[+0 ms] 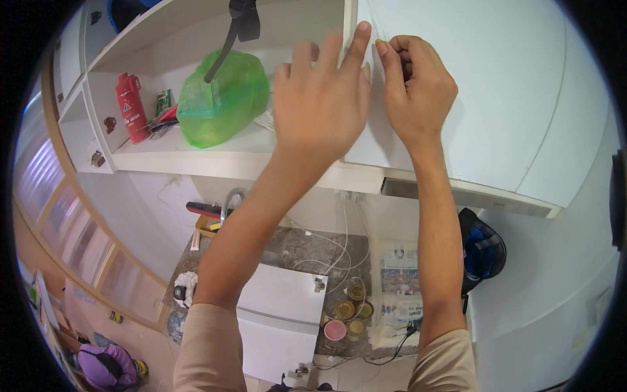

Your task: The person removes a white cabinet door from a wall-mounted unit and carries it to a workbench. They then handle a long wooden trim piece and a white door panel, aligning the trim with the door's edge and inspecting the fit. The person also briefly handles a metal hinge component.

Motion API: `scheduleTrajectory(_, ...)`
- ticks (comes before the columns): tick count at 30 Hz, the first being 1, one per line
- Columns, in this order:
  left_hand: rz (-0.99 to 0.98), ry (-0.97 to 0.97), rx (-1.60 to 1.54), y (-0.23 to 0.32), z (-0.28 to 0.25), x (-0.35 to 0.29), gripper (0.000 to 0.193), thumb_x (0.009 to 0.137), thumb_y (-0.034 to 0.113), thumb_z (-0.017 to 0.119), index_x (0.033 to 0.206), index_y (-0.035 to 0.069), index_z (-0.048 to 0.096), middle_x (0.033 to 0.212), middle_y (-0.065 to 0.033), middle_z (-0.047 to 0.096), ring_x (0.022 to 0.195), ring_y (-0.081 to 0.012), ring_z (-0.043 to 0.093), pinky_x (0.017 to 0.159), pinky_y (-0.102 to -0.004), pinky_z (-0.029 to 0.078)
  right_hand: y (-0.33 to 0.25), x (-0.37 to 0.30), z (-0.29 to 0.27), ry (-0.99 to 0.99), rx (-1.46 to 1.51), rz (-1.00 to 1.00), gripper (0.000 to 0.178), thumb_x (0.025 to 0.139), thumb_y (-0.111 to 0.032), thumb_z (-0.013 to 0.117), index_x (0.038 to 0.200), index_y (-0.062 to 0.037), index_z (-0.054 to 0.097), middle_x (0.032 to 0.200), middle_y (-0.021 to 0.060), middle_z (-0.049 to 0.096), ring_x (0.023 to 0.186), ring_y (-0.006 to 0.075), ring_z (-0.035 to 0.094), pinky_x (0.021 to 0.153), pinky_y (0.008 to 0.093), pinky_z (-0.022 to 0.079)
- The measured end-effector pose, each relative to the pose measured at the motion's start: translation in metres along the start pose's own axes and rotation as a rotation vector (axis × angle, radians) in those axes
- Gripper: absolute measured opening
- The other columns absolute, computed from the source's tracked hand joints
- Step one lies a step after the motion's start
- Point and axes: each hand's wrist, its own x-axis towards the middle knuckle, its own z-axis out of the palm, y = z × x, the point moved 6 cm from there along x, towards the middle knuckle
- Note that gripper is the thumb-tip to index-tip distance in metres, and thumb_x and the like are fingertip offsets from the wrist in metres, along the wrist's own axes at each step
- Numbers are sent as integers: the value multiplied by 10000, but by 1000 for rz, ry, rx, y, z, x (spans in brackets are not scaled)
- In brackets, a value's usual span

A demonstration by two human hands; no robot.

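Observation:
My left hand (320, 98) is raised in front of the white wall cabinet (255, 160), fingers spread and slightly blurred. Its fingertips come close to the upright edge where the open shelf meets a white panel (470, 85). Beside it, my right hand (421, 88) has its thumb and forefinger pinched together against that panel. A thin pale line, perhaps a strip or thread, runs up from the pinch, too fine to name. Left of my left hand, a green plastic bag (225, 98) sits on the shelf, and a black strap (243, 23) hangs above it.
A red spray can (133, 108) stands on the shelf's left. Below lies a grey counter (294, 242) with a white cabinet door with hinges (281, 307), several small jars (356, 307), newspaper (400, 268) and loose cables (343, 251). A black and blue bag (482, 251) hangs at right.

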Motion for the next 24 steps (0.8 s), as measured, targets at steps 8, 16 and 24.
scheduleTrajectory(8,53,30,-28,-10,-3,-24,494,905,235,657,1396,230,604,1153,-54,587,957,-274,534,748,-378,442,-4,1,0,-24,-35,-9,114,887,-116,700,833,-39,635,752,49,662,600,175,626,530,285,458)
scheduleTrajectory(16,-136,19,-531,-34,1,-3,335,904,232,681,1201,77,660,1040,-73,630,890,-248,543,781,-360,457,-5,1,-1,-27,-49,39,119,893,-129,695,836,-36,644,757,55,670,624,182,642,553,293,475)
scheduleTrajectory(24,-393,197,-891,-28,37,6,305,863,180,758,1102,21,656,934,-49,622,759,-167,503,680,-297,452,-5,3,-2,-13,-51,59,123,882,-128,699,842,-22,650,762,72,675,609,191,640,547,300,481)
